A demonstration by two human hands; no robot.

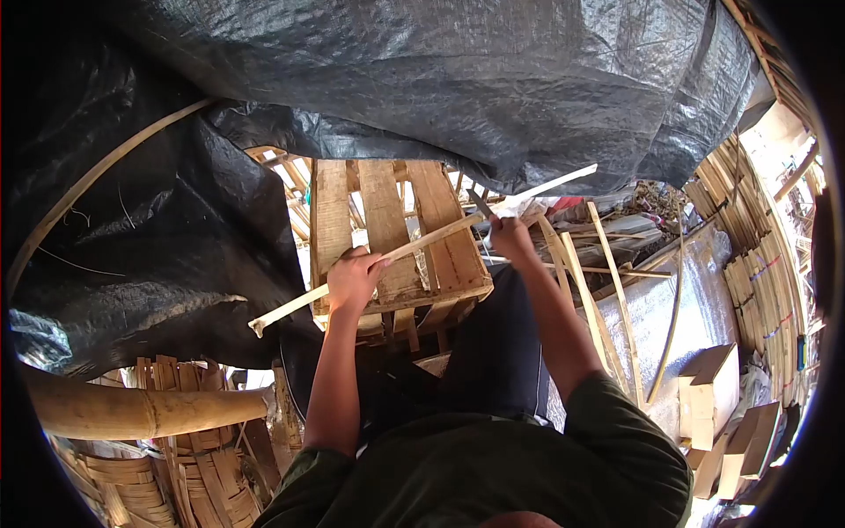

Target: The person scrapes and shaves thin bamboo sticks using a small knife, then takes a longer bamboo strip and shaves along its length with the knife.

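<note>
A long pale bamboo strip slants across the view, from low at the left to high at the right. My left hand is closed around it, left of its middle, above a slatted wooden crate. My right hand is closed on the handle of a knife. The knife's dark blade points up and left and crosses the strip; whether its edge touches the strip I cannot tell. My right fingers are partly hidden and slightly blurred.
Dark plastic sheeting hangs ahead and at the left. Several loose bamboo strips lean at the right, near stacked bamboo bundles and cardboard boxes. A thick bamboo pole and woven baskets are at lower left.
</note>
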